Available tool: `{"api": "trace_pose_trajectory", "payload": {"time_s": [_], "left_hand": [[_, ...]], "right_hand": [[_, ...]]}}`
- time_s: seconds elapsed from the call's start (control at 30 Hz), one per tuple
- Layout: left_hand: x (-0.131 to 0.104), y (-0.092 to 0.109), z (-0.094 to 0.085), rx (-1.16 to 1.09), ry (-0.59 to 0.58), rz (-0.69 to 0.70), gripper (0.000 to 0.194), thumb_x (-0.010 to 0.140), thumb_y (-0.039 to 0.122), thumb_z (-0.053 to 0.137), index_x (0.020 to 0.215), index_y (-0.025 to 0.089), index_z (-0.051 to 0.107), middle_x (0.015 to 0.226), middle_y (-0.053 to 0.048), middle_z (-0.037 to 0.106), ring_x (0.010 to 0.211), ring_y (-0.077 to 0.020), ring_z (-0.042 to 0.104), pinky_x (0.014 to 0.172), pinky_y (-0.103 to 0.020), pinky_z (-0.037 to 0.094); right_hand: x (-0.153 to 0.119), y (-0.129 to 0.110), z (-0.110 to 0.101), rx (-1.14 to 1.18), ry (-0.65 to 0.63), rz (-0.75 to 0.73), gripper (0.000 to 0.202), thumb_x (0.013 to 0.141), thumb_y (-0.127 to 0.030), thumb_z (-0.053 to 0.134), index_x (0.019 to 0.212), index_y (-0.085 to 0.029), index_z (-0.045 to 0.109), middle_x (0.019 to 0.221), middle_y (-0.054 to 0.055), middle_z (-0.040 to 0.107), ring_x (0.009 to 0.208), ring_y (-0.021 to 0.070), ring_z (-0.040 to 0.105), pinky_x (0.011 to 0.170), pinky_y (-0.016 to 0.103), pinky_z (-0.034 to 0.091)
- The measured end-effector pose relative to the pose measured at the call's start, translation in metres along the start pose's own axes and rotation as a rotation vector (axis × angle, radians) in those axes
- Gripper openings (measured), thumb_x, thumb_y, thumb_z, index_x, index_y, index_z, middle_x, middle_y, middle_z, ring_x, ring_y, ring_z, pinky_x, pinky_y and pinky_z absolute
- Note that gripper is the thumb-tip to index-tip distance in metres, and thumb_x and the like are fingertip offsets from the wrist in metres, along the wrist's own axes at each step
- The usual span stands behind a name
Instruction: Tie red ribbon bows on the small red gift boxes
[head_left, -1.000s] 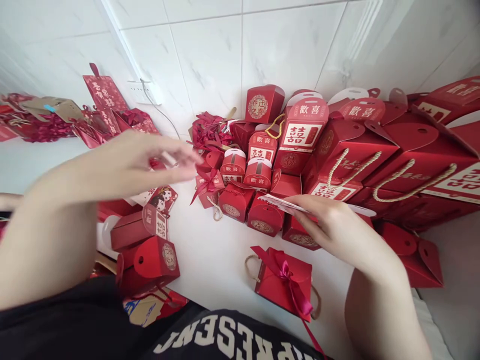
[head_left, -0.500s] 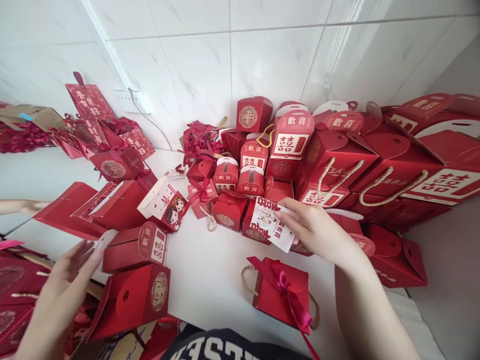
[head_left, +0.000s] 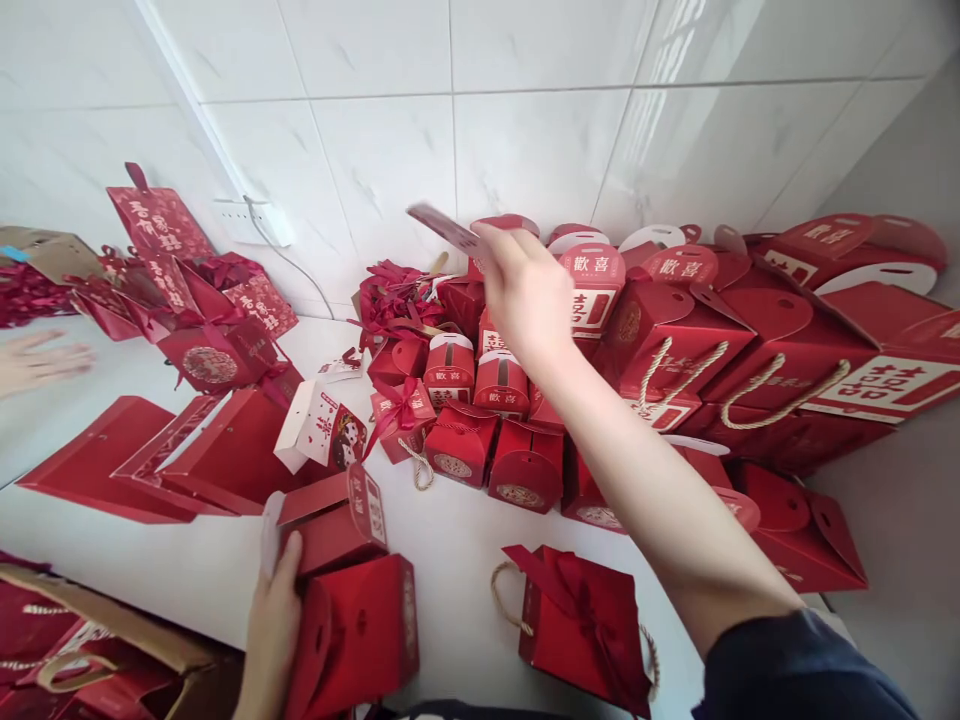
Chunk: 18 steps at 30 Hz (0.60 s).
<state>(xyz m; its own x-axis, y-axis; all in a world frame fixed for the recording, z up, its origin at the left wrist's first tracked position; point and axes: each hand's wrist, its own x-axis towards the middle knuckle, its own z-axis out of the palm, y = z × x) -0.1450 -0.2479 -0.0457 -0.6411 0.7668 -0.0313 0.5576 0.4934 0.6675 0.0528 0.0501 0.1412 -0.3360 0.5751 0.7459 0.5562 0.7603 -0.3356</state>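
My right hand point(head_left: 529, 290) is raised over the back rows of boxes. It is shut on a thin card point(head_left: 444, 230), seen nearly edge-on and tilted. At lower left, my left hand point(head_left: 274, 610) is against the ends of two red gift boxes. Its thumb presses beside the white flap of the farther one, a red gift box point(head_left: 330, 520) lying on its side; the other fingers are hidden. The nearer red gift box point(head_left: 358, 630) lies alongside, touching it. A red box with a ribbon bow point(head_left: 585, 620) and rope handles stands in front of me.
Stacked red gift boxes point(head_left: 787, 330) fill the right side against the tiled wall point(head_left: 375, 150). Smaller boxes point(head_left: 457, 440) stand mid-table. At left are open red bags point(head_left: 232, 450) and another person's hand point(head_left: 45, 360). A carton point(head_left: 112, 620) of red bags sits at lower left.
My right hand has lifted the card up and away, toward the wall. My left hand and the two gift boxes beside it have shifted right. The other person's hand has come further into view.
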Motion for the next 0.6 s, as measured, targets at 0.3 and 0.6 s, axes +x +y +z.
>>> {"api": "trace_pose_trajectory", "payload": {"time_s": [0.3,0.6], "left_hand": [[-0.016,0.029,0.010,-0.387,0.078,0.056,0.079,0.092,0.054,0.036,0.154,0.036,-0.009,0.165,0.005,-0.001,0.152,-0.0255,0.004,0.124,-0.044,0.019],[0.014,0.014,-0.013,-0.164,-0.090,0.269,0.116,0.073,0.048,0.071,0.153,0.039,-0.012,0.164,-0.004,0.010,0.150,-0.0335,0.015,0.121,-0.053,0.024]], "right_hand": [[-0.065,-0.063,0.008,0.536,-1.232,-0.617,0.044,0.095,-0.049,0.050,0.121,-0.015,0.061,0.112,0.011,0.069,0.100,0.0237,0.067,0.087,0.035,0.053],[-0.171,-0.081,-0.014,0.244,-1.199,-0.636,0.105,0.069,-0.046,0.077,0.153,-0.012,0.024,0.155,0.030,0.024,0.136,0.0475,0.036,0.097,0.057,0.045]]}}
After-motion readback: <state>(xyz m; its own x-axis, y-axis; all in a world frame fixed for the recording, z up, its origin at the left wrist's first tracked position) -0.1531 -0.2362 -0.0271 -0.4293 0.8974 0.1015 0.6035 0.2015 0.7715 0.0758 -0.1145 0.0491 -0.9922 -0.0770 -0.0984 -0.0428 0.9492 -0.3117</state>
